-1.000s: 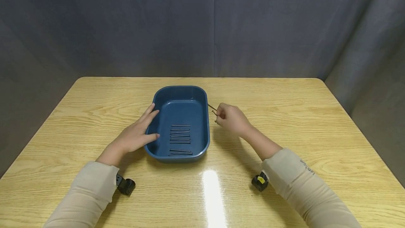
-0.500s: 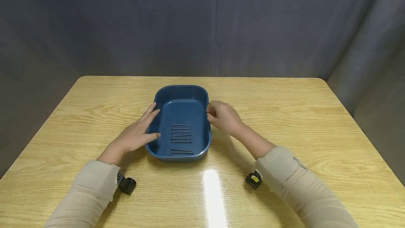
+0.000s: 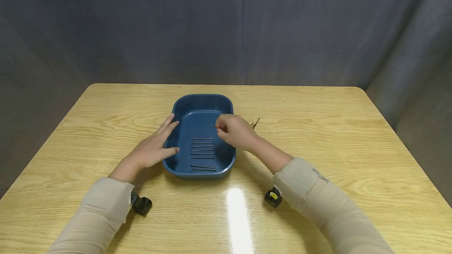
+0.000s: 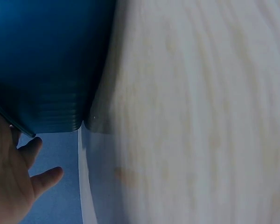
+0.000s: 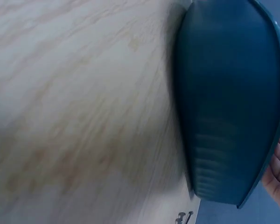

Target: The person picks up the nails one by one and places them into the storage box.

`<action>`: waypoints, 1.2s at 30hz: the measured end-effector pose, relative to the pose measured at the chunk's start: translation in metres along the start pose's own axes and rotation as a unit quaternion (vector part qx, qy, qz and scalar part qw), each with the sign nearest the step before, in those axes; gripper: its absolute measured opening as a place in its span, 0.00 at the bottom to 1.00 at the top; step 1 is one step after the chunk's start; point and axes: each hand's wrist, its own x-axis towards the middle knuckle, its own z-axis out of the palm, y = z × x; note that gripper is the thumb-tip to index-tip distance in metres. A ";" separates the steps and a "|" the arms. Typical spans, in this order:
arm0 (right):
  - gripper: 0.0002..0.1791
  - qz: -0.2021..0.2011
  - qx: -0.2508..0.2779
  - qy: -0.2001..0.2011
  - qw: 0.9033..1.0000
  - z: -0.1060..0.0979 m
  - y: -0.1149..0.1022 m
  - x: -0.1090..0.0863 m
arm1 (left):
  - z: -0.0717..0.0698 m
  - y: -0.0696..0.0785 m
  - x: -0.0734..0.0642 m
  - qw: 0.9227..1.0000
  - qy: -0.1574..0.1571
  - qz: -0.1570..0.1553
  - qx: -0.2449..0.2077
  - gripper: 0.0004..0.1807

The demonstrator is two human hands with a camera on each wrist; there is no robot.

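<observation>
A deep blue tray (image 3: 230, 107) stands on the wooden table, with several thin dark nails (image 3: 202, 158) lying crosswise in rows on its floor. My left hand (image 3: 152, 150) rests at the tray's left rim, fingers spread; the left wrist view shows its fingers (image 4: 46, 179) beside the tray's edge. My right hand (image 3: 236, 130) is over the tray's right side and pinches a nail (image 3: 212, 125), whose thin end pokes out past the fingertips. The rest of that nail is hidden by the fingers. In the right wrist view, part of this hand (image 5: 279, 175) shows behind the tray wall.
A few more nails (image 3: 255, 124) lie on the table to the right of the tray, partly behind my right wrist; their heads (image 5: 181, 217) show in the right wrist view. A dark grey curtain (image 3: 243, 30) hangs behind the wooden table (image 3: 335, 128).
My right hand has moved left from the table beside the tray to over the tray's inside, carrying the nail. Nails it covered on the table now show. My left hand stays put.
</observation>
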 end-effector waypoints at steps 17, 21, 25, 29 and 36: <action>0.03 -0.008 -0.066 -0.079 0.995 0.011 -0.006 0.026 | -0.003 -0.002 -0.003 1.000 -0.004 -0.013 -0.002 0.41; 0.03 0.002 -0.094 -0.104 0.990 0.015 -0.007 0.032 | -0.003 -0.002 -0.003 1.000 -0.005 -0.012 -0.003 0.41; 0.03 0.001 -0.118 -0.119 0.986 0.019 -0.007 0.036 | -0.003 -0.002 -0.004 1.000 -0.006 -0.013 -0.005 0.41; 0.03 -0.004 -0.139 -0.132 0.981 0.023 -0.007 0.041 | -0.004 -0.003 -0.005 1.000 -0.005 -0.010 -0.005 0.41; 0.03 -0.018 -0.168 -0.145 0.975 0.031 -0.009 0.053 | -0.005 -0.004 -0.006 1.000 -0.003 -0.011 -0.002 0.41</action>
